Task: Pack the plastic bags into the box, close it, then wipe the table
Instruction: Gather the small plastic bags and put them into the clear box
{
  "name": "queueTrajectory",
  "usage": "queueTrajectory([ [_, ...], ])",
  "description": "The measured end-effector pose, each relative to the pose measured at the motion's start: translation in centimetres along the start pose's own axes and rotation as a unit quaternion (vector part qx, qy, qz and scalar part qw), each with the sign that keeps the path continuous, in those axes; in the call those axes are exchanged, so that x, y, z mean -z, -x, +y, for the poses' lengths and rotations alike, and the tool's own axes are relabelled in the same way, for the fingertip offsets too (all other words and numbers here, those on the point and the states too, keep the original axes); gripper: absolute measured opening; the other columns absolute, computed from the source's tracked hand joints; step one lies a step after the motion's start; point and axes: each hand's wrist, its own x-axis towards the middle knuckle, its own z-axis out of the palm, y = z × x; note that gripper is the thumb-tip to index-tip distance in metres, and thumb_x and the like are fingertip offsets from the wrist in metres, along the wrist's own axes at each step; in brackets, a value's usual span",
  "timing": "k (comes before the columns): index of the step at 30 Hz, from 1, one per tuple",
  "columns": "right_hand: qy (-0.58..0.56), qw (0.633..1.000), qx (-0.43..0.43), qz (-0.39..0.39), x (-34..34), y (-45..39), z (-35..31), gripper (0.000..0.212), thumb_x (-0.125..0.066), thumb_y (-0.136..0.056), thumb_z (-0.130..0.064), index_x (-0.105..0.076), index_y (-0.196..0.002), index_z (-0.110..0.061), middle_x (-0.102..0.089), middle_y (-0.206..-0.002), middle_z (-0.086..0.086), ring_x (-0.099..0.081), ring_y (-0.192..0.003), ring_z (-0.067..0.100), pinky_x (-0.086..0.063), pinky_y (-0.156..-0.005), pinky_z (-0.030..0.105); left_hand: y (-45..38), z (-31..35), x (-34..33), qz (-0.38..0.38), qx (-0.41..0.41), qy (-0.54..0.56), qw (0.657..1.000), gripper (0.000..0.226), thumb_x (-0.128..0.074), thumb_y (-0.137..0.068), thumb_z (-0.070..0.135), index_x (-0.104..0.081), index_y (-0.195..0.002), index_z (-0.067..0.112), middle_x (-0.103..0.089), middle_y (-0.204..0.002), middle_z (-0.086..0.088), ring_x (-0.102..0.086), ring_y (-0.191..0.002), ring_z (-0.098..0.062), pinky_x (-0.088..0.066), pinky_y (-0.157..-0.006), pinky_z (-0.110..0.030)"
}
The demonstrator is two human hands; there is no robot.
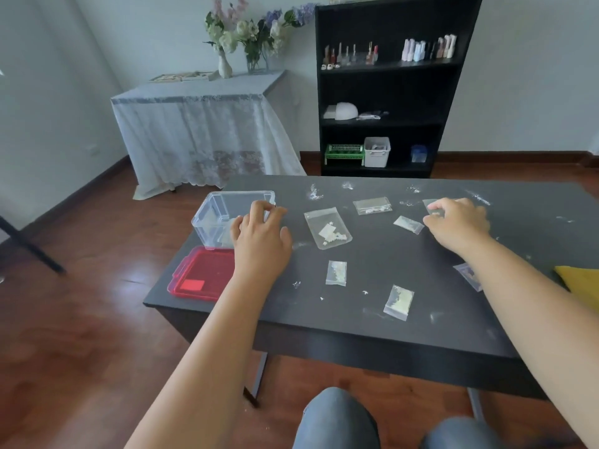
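Note:
A clear plastic box stands open at the left end of the dark table, with its red lid lying flat in front of it. My left hand rests at the box's right rim, fingers curled over the edge; a bag seems to lie inside. Several small clear plastic bags holding white bits lie scattered: a large one, one farther back, a small one, and two near the front. My right hand pinches a bag at the far right.
White crumbs and smears dot the tabletop. A yellow cloth lies at the table's right edge, with another bag partly under my right forearm. Behind stand a black shelf and a lace-draped side table with flowers.

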Motion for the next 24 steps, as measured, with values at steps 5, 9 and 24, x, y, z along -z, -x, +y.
queueTrajectory([
  [5,0.027,0.999,0.038,0.000,-0.6,-0.5,-1.1,0.032,-0.050,-0.091,-0.039,-0.059,-0.121,-0.033,-0.046,-0.137,0.005,-0.035,-0.124,0.034,-0.034,-0.097,0.042,0.3,0.1,0.2,0.012,-0.004,0.007,1.000,0.027,-0.054,-0.083,0.019,-0.067,-0.106,0.023,-0.052,-0.111,-0.003,-0.057,-0.093,-0.028,-0.027,-0.103,-0.047],
  [9,0.035,0.998,0.060,-0.008,-0.5,-0.5,-1.8,0.033,-0.048,-0.092,-0.039,-0.058,-0.122,-0.034,-0.046,-0.139,0.002,-0.036,-0.125,0.034,-0.029,-0.100,0.040,0.2,1.5,0.1,0.050,-0.028,-0.009,0.998,0.025,-0.058,-0.081,0.019,-0.068,-0.103,0.024,-0.056,-0.110,-0.003,-0.051,-0.104,-0.030,-0.029,-0.099,-0.049],
  [24,-0.094,0.972,0.161,-0.141,-1.0,-2.7,-8.4,0.015,-0.059,-0.089,-0.029,-0.062,-0.102,-0.036,-0.063,-0.102,-0.009,-0.057,-0.095,0.015,-0.045,-0.071,0.027,-3.8,6.0,-4.5,-0.255,0.063,-0.094,0.960,0.072,-0.042,-0.084,0.068,-0.037,-0.131,0.014,-0.044,-0.129,-0.019,-0.042,-0.119,-0.039,-0.038,-0.091,-0.045],
])
